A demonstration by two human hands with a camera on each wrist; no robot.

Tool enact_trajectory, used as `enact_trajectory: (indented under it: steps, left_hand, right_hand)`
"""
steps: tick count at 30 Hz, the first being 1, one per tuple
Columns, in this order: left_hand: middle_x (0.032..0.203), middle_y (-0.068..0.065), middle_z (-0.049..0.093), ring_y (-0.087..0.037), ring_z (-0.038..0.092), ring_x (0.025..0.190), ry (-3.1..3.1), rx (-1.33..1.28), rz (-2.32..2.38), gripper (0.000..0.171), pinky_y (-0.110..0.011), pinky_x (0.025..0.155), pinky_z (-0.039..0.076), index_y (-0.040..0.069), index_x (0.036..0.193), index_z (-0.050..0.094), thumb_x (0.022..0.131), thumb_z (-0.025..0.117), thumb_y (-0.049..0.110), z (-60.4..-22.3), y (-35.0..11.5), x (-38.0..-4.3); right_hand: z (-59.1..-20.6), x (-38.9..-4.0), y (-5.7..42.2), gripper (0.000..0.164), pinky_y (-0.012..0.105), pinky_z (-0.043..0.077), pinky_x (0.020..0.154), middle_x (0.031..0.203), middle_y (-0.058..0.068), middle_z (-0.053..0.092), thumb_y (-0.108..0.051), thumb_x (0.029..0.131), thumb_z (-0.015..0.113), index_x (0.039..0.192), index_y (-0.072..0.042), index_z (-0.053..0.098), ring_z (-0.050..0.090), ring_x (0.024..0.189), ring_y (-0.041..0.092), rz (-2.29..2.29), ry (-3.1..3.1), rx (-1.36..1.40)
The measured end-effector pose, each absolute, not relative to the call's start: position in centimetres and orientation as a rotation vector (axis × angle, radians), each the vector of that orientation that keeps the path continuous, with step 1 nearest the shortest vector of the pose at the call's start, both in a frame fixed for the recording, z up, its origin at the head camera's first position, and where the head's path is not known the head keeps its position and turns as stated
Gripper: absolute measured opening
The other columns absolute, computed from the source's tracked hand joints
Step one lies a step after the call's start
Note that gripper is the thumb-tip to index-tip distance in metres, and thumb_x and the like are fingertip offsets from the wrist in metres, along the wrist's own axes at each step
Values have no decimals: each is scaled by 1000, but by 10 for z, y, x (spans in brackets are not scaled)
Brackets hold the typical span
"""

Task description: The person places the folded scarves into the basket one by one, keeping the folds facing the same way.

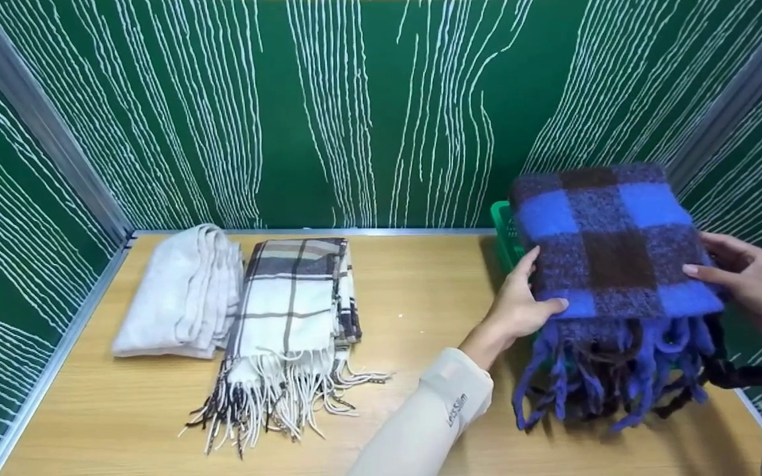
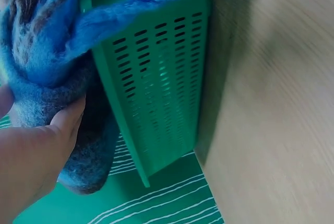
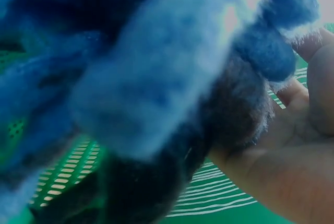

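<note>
A folded blue, brown and black checked scarf [image 1: 616, 258] with thick fringe is held over a green perforated basket [image 1: 501, 228]. My left hand [image 1: 520, 304] grips its left side, thumb on top. On the opposite side my right hand [image 1: 755, 281] grips the edge, thumb also on top. In the left wrist view the scarf [image 2: 42, 93] is above the basket's slotted wall [image 2: 156, 78], one fringe strand crossing it. Blurred fringe [image 3: 156, 72] fills much of the right wrist view, hiding part of the right hand [image 3: 292, 156]. Most of the basket is hidden beneath the scarf.
On the left of the wooden table [image 1: 414, 277] lie a folded light grey cloth [image 1: 169, 297] and, beside it, a folded white, grey and brown plaid scarf [image 1: 292, 304] with fringe towards the front. Green walls [image 1: 275, 119] with white lines enclose the back and sides.
</note>
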State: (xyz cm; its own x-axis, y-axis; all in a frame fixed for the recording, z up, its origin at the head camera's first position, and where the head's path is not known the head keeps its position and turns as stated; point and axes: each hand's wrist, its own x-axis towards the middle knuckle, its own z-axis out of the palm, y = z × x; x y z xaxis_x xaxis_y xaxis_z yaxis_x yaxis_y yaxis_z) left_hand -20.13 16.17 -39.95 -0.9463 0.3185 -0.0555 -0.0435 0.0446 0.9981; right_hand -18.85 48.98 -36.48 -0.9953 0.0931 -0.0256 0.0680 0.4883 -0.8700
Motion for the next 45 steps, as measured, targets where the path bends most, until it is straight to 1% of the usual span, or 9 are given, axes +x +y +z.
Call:
enact_trajectory:
  steps: [4,9,19,27,31,35,37,42,45]
  left_hand:
    - [163,-2,46,-14,41,151,2067,296,1957,84,-27,117,40,26,163,40,93,78,0,-403,166,-201]
    - [166,-2,42,-12,37,153,2038,297,1955,82,-28,120,35,25,164,36,96,75,1,-410,169,-200]
    - [172,9,30,-10,29,156,2112,377,1784,83,-28,124,30,23,169,27,100,70,5,-411,178,-195]
    - [156,2,37,-2,46,136,2402,479,1528,74,-14,108,40,15,166,34,102,72,15,-414,184,-193]
    - [149,3,41,-2,52,128,2524,480,1481,68,-12,102,43,15,161,44,100,74,14,-415,187,-191]
    - [144,4,47,-6,55,128,2603,495,1483,58,-13,102,44,19,151,58,97,76,10,-417,188,-189]
    - [144,3,49,-7,56,129,2639,525,1469,52,-14,103,44,19,146,63,96,76,10,-418,188,-188]
    - [151,1,50,-10,53,137,2708,618,1289,45,-17,110,42,16,145,65,101,70,19,-418,186,-187]
    - [156,3,49,-10,47,144,2716,675,1117,43,-19,115,39,15,147,63,106,62,28,-417,186,-185]
  right_hand:
    - [-372,-192,494,41,17,57,77,119,-26,52,-20,106,67,134,-44,50,58,98,-8,1595,-2721,-167]
    - [-381,-198,498,41,16,56,80,121,-27,49,-22,106,66,136,-43,47,57,101,-11,1619,-2753,-185]
    - [-395,-207,509,35,17,57,82,118,-31,51,-31,108,63,137,-41,47,60,100,-12,1625,-2823,-180]
    - [-401,-206,513,49,15,55,83,122,-26,48,-41,108,59,152,-29,41,55,102,-14,1526,-2944,-181]
    - [-400,-206,508,63,15,54,81,129,-13,51,-42,108,60,158,-10,39,53,100,-15,1359,-3008,-154]
    - [-398,-208,501,65,15,52,76,139,22,57,-36,108,61,154,5,41,50,95,-17,1154,-3026,-88]
    - [-398,-208,498,61,13,50,73,142,36,53,-31,109,61,151,9,45,48,92,-20,1056,-3020,-40]
    - [-400,-210,495,49,10,48,70,135,43,56,-15,105,65,143,14,52,47,90,-23,938,-2972,74]
    - [-404,-212,495,48,10,48,69,131,44,58,-10,102,68,140,15,54,60,94,-8,885,-2986,102]
